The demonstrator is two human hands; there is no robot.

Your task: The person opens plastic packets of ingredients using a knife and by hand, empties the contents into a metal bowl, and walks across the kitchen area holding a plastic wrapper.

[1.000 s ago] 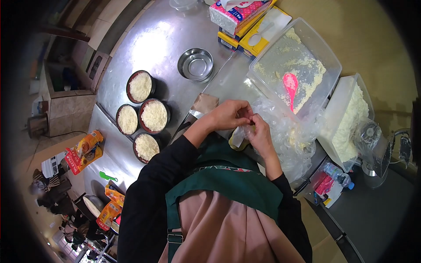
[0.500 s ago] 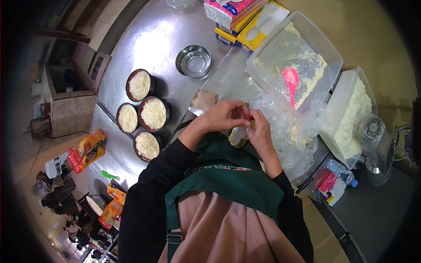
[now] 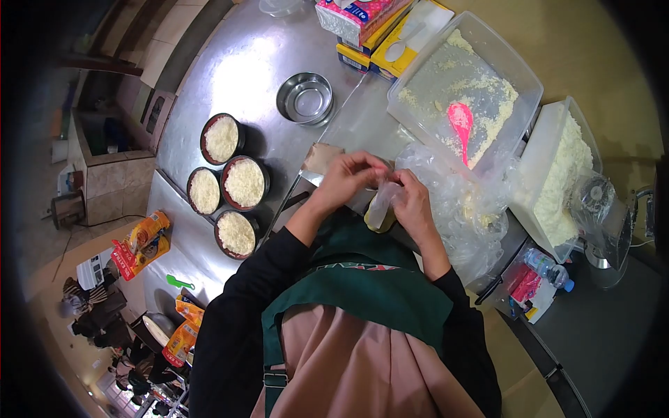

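Note:
Both my hands pinch the top of a small clear plastic bag point(image 3: 384, 200) in front of my apron. My left hand point(image 3: 348, 182) has its thumb and fingers closed at the bag's mouth. Opposite it, my right hand point(image 3: 412, 205) grips the bag's other side. Something yellowish shows just below the bag; I cannot tell whether it is inside. Beside my right hand lies a heap of clear plastic bags point(image 3: 463, 202). A brown packet point(image 3: 322, 159) rests on the table just beyond my left hand.
Several dark bowls of white grated food point(image 3: 244, 182) stand at left, near a metal bowl point(image 3: 304, 98). A plastic tub point(image 3: 535, 104) holds crumbs and a pink spoon point(image 3: 460, 125). Another tub point(image 3: 568, 104) holds a white heap. Yellow boxes point(image 3: 390, 56) sit behind; a bottle point(image 3: 547, 268) lies right.
My hands have shifted slightly, and more of the bag now shows hanging between them. The view has moved a little; the surrounding things stay in place.

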